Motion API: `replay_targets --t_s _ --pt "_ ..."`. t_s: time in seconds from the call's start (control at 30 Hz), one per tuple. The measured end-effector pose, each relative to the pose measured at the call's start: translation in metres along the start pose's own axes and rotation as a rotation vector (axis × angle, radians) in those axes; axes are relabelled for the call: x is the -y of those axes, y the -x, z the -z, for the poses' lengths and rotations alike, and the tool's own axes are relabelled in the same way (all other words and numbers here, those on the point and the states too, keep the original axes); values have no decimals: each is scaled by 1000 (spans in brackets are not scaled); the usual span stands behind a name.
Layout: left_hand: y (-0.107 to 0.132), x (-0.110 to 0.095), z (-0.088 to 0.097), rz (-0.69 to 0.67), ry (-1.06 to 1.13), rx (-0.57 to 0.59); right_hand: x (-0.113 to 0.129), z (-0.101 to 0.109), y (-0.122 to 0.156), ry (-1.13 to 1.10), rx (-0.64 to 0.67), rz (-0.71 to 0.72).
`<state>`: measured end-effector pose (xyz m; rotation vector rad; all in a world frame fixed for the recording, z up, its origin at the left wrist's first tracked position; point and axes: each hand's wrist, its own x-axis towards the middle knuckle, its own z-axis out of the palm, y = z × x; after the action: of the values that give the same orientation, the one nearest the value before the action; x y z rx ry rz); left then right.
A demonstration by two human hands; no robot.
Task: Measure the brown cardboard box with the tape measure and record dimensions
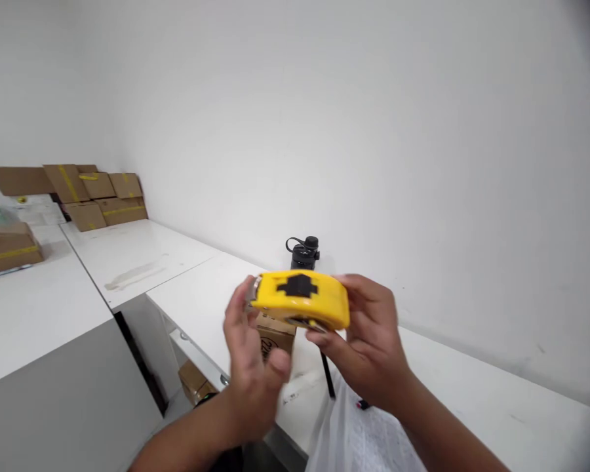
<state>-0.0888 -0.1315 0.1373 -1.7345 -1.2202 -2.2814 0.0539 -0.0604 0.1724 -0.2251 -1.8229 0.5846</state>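
A yellow tape measure (302, 299) with a black patch on its upper side is held up in front of me over a white table (496, 393). My right hand (371, 344) grips its right end, fingers wrapped under and behind the case. My left hand (248, 364) is at the left end, fingertips touching the metal tip of the tape, thumb bent below. Behind the tape measure stands a black bottle (303, 252) with a loop on its cap.
A small brown cardboard box (275, 335) sits on the table under my hands. A sheet of clear plastic or paper (361, 436) and a thin black rod (327, 375) lie close by. Stacked cardboard boxes (96, 193) with yellow tape lean at the far left; another box (7, 249) rests on the left table.
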Motion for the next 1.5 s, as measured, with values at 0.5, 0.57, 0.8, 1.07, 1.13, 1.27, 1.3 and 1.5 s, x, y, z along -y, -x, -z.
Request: replay_targets --t_s 0.5,0.57,0.8,1.07,1.13,1.27,1.3,1.5 --pt "-113 33 50 954 -126 703 -39 0 -18 120 304 -140" --pt "-122 44 52 943 -244 689 -45 5 -19 131 308 -157" --pt "-136 81 86 971 -605 815 -74 52 -16 55 375 -422" --pt "-122 103 89 1037 -617 869 -93 70 -10 -91 414 -551" --pt "-120 104 84 1056 -606 879 -90 65 -12 -106 440 -547" --pt "-118 107 80 1129 -559 849 -82 56 -15 -33 465 -497" --pt "-117 108 80 1151 -551 835 -81 54 -15 12 459 -486" --pt "-110 106 80 1145 -455 816 -78 45 -13 179 449 -444"
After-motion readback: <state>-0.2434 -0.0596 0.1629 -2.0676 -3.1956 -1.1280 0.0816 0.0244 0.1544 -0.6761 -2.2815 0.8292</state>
